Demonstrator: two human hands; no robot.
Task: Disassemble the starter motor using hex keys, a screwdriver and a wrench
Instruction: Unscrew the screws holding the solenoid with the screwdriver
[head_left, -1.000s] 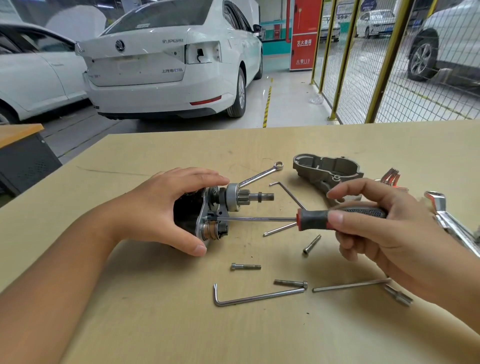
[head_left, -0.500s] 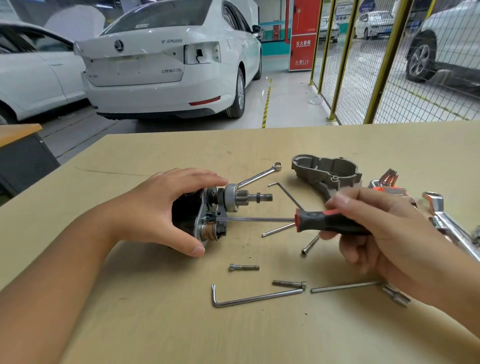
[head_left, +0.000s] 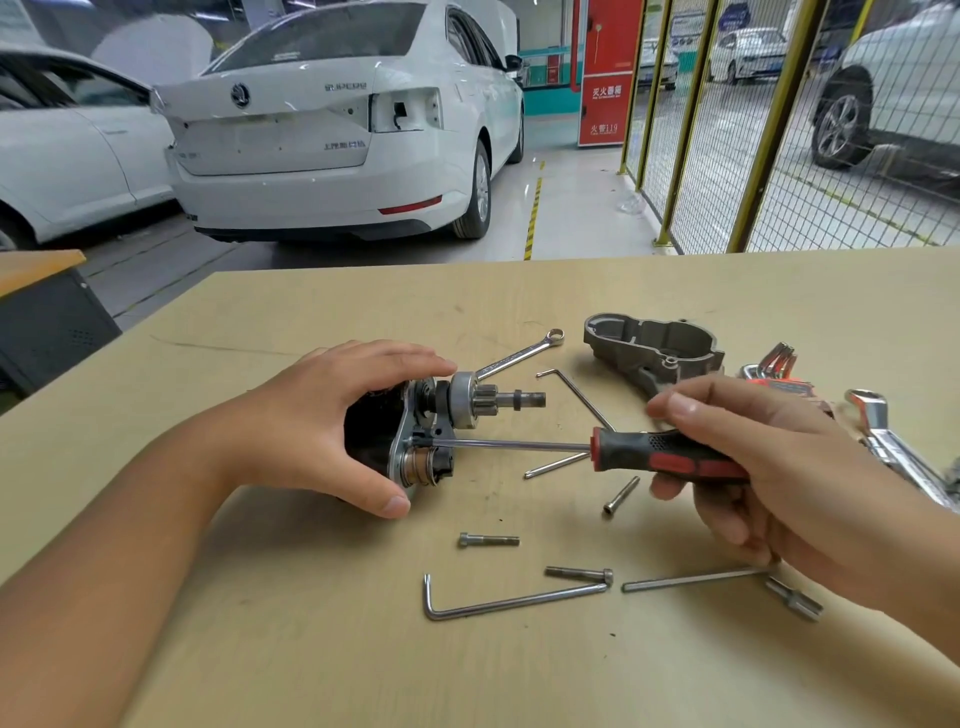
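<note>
The starter motor (head_left: 431, 436) lies on its side on the wooden table (head_left: 311, 649), pinion shaft pointing right. My left hand (head_left: 317, 431) grips its black body from above. My right hand (head_left: 769, 478) holds the red and black screwdriver (head_left: 660, 454) by the handle; its shaft runs left and the tip sits in the motor's end plate. The removed grey nose housing (head_left: 654, 348) lies behind. A combination wrench (head_left: 519, 356) rests behind the pinion. Two hex keys (head_left: 509, 603) (head_left: 576, 389) and a straight rod (head_left: 691, 578) lie nearby.
Three loose bolts (head_left: 488, 540) (head_left: 579, 574) (head_left: 621, 496) lie in front of the motor. Another bolt (head_left: 795, 603) sits under my right wrist. Pliers with orange grips (head_left: 774, 369) and large wrenches (head_left: 893, 441) lie at the right edge. White cars and a yellow mesh fence stand beyond the table.
My right hand has shifted its fingers along the screwdriver handle, as if turning it. The tip stays in the motor and my left hand has not moved.
</note>
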